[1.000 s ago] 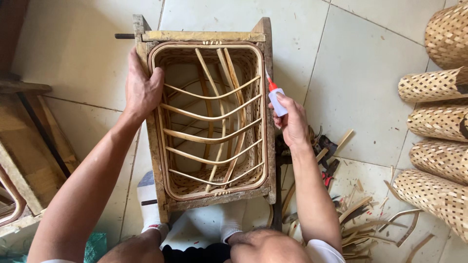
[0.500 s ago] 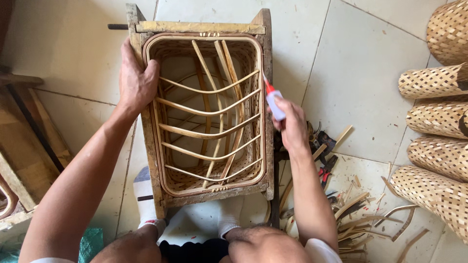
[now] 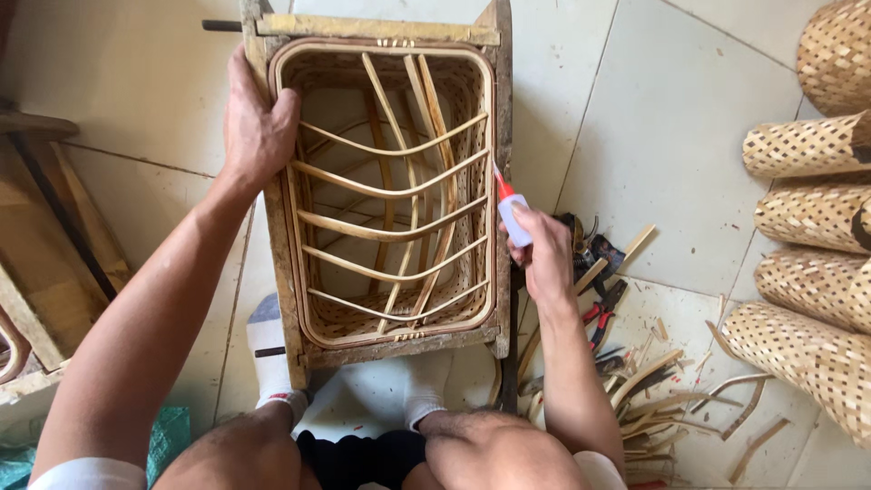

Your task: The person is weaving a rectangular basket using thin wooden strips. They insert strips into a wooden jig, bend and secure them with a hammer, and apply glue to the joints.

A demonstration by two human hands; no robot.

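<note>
- Two bare hands work on a woven basket (image 3: 386,191) seated inside a rectangular wooden frame (image 3: 376,30) on the tiled floor (image 3: 653,136).
- Left hand (image 3: 257,127): fingers curled over the frame's left rail and the basket rim, gripping them.
- Right hand (image 3: 544,249): closed around a small white glue bottle (image 3: 513,218); its red nozzle points up-left and reaches the basket's right rim.
- Basket: opening faces the camera; thin bent cane strips cross it side to side, and straight strips run lengthwise beneath them.
- Frame position: between the person's feet in white socks (image 3: 272,363), directly ahead of the knees.
- Right of the frame, beside the right forearm: red-handled pliers (image 3: 603,313) and scattered cane offcuts (image 3: 653,381).
- Far right: a row of finished woven baskets (image 3: 807,218) lying on their sides.
- Left edge: wooden boards (image 3: 45,245).
</note>
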